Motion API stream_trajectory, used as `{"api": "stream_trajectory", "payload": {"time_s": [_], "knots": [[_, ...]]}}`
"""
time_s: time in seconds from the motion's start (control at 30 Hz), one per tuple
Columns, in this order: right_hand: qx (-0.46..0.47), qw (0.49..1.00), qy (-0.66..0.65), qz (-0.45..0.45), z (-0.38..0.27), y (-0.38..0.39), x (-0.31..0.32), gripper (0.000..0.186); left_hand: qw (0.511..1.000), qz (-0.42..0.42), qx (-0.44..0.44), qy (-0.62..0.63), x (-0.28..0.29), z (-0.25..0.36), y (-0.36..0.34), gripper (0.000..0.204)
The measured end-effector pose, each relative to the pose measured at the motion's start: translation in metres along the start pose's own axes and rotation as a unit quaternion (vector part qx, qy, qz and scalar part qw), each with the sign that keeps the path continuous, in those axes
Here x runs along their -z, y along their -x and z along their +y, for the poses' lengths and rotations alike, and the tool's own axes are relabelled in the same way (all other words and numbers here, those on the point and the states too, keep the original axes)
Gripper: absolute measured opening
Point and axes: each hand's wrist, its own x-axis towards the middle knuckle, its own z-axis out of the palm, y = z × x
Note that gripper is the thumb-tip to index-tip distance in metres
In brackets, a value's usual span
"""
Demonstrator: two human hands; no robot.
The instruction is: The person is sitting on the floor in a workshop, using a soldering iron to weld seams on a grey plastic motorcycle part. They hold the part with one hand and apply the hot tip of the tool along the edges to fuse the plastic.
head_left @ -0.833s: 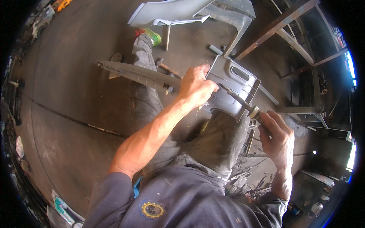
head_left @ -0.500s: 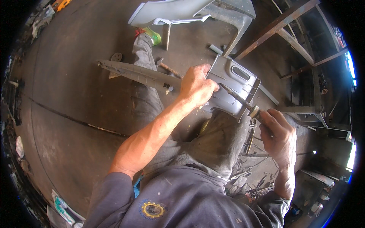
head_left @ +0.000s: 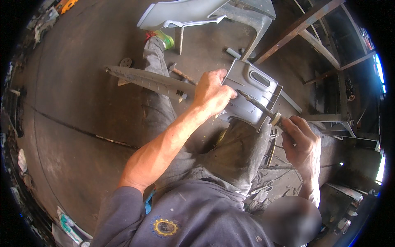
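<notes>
A grey plastic panel (head_left: pixel 242 107) rests across my thigh, its wide end with an oval slot toward the right. A long narrow arm of it (head_left: pixel 144 80) stretches out to the left over my other leg. My left hand (head_left: pixel 214 92) is closed on the panel's left edge, thumb and finger pressed near its surface. In my right hand (head_left: pixel 302 140) is a soldering iron (head_left: pixel 263 110), gripped by its handle. Its metal shaft slants across the panel, and the tip lies close to my left fingertips. Whether the fingers pinch anything small there is hidden.
A grey stool (head_left: pixel 257 20) bearing another light grey panel (head_left: pixel 181 14) stands ahead. A hammer (head_left: pixel 181 74) lies on the floor beyond the panel. Rusty metal framing (head_left: pixel 300 31) rises at the right. Scattered tools and cables (head_left: pixel 263 191) lie by my right thigh.
My right hand and the soldering iron have shifted very slightly. My left hand and the panel hold their place.
</notes>
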Motion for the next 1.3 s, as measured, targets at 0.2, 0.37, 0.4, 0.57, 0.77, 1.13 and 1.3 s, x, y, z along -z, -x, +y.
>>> {"api": "stream_trajectory", "payload": {"time_s": [0.2, 0.37, 0.4, 0.57, 0.77, 1.13, 1.3], "knots": [[0.018, 0.998, -0.029, 0.053, 0.0, 0.003, 0.004, 0.04, 1.0, 0.018, 0.004, -0.014, -0.003, -0.001, 0.0, 0.03], [-0.011, 0.998, -0.043, 0.042, -0.001, 0.007, 0.002, 0.041, 1.0, 0.028, -0.005, -0.004, -0.005, -0.007, -0.003, 0.028], [-0.012, 0.998, -0.044, 0.039, 0.0, 0.008, 0.0, 0.041, 0.999, 0.032, -0.006, -0.006, -0.005, -0.007, -0.004, 0.028], [-0.026, 0.998, -0.053, 0.024, 0.004, 0.009, -0.006, 0.042, 1.0, 0.016, 0.008, -0.013, -0.004, -0.007, -0.004, 0.048], [-0.035, 0.998, -0.047, 0.019, 0.004, 0.01, -0.009, 0.043, 1.0, 0.014, 0.011, -0.024, 0.001, 0.012, 0.004, 0.033], [-0.027, 1.0, -0.004, 0.016, 0.003, 0.008, -0.008, 0.043, 1.0, 0.01, 0.015, -0.014, -0.003, 0.003, -0.001, 0.037], [-0.024, 1.0, -0.004, 0.018, 0.003, 0.009, -0.009, 0.042, 1.0, 0.026, -0.007, 0.001, -0.004, -0.002, -0.002, 0.042]]}}
